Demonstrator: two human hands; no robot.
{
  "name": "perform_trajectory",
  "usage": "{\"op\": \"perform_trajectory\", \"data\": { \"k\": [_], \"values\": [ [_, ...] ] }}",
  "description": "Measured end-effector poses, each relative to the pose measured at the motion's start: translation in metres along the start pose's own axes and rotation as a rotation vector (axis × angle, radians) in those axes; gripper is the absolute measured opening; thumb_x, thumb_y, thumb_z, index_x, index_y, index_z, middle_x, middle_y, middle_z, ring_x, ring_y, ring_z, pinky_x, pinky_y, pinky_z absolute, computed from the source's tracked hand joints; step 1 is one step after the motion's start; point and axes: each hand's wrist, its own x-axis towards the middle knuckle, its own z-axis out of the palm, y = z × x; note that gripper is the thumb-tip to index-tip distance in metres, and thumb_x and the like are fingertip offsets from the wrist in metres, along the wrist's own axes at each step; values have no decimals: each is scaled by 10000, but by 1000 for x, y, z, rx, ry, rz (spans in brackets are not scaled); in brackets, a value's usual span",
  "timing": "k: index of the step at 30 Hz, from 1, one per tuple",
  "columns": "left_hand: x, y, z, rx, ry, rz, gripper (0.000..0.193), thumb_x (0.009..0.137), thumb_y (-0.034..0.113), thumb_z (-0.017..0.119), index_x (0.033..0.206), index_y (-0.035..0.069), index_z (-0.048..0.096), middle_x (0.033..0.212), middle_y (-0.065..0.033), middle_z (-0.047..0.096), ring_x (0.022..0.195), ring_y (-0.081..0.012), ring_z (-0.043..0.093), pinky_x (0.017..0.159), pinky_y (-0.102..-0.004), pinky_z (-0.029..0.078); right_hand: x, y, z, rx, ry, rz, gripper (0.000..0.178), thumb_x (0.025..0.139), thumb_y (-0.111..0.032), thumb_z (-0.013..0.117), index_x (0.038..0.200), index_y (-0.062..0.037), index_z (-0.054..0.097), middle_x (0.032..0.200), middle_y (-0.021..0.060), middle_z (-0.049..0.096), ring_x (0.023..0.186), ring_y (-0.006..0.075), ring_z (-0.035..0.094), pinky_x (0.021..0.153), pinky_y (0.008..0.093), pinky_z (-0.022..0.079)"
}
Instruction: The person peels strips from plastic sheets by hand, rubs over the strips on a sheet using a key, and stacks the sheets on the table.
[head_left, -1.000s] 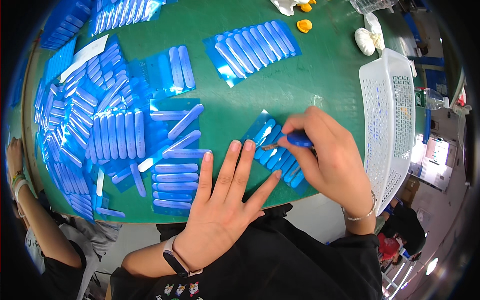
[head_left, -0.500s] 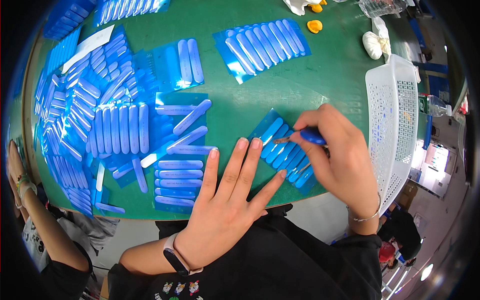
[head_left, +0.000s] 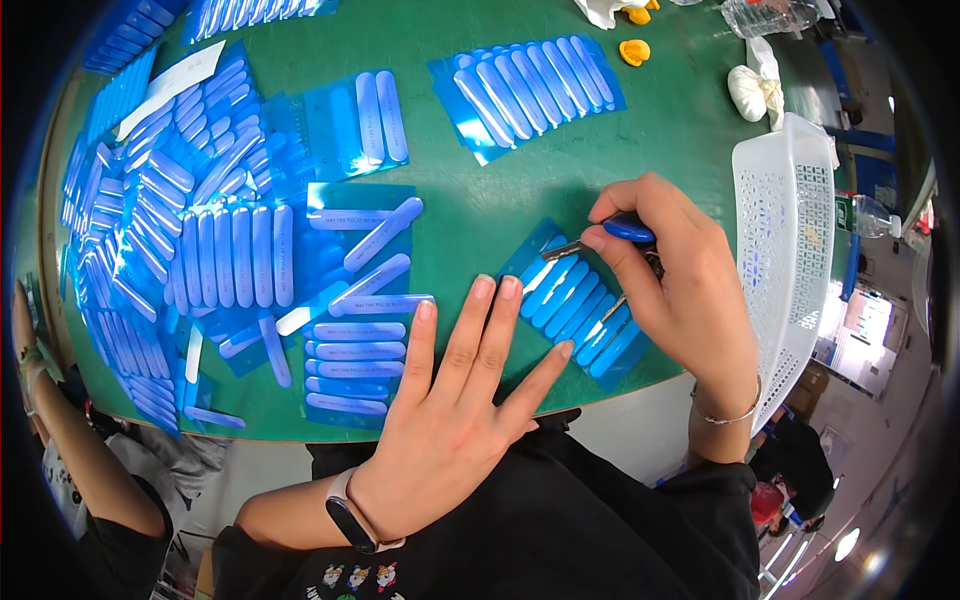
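Far left: a co-worker's forearm (head_left: 85,440), beyond the near-left corner of the green surface (head_left: 450,205). Next, a big heap of blue strips (head_left: 155,215) on film. Right of it, some loose strips (head_left: 375,290) lie askew on film, with a neater sheet (head_left: 355,352) just nearer me.

My left hand (head_left: 440,440) is palm down, fingers spread. Leftmost fingertip is at the end of a loose strip; rightmost is at the left side of the work sheet (head_left: 573,305). Contact there: can't tell.

Work sheet sits between my hands, slanted, near the surface's near edge, strips in a row on film. A filled sheet (head_left: 530,85) lies farther off. Right hand (head_left: 685,290) pinches a blue-handled tool (head_left: 628,230), metal blade (head_left: 565,250) pointing left across the sheet's far end. Can't tell if the tip touches.

Step, my read: working the blade at the farthest strip. Next move calls for a low blade angle, light pressure, film held down so it doesn't slide.

Right: white perforated basket (head_left: 748,190), well clear of the blade.
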Motion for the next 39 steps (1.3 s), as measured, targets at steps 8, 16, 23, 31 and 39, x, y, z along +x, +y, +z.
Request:
{"op": "perform_trajectory", "data": {
  "k": [8,16,23,31,39],
  "values": [
    [0,-1,-1,55,14,30,605,756,339,661,1333,220,525,1468,-247,344,1383,-367,318,1113,-555,227,-4,12,-9,41,51,37,123,813,-38,652,900,-6,572,826,129,599,725,310,608,620,370,476],
    [2,6,3,86,3,-22,720,661,386,745,1319,208,515,1504,-194,287,1372,-421,295,1046,-683,237,-53,4,-21,-38,-49,111,153,797,-32,676,897,-17,561,790,125,562,664,305,576,575,366,460],
    [6,11,-1,220,-108,36,782,625,417,774,1342,262,501,1507,-77,307,1357,-417,307,1015,-742,224,-65,5,-16,-18,2,70,181,774,-6,674,911,-13,557,804,119,565,698,296,584,574,377,463],
    [8,17,1,240,-113,1,908,541,440,809,1376,315,475,1516,-90,279,1354,-434,295,1004,-755,222,-67,13,-15,-97,23,-3,264,692,28,661,923,-36,551,812,98,540,724,288,577,591,386,473],
    [11,20,-10,161,-214,-20,979,480,434,833,1381,297,475,1541,-162,213,1372,-494,218,1023,-750,162,-61,7,-9,-91,30,-45,268,688,37,671,922,-24,554,797,104,536,704,295,566,577,371,461]
  ]
}}
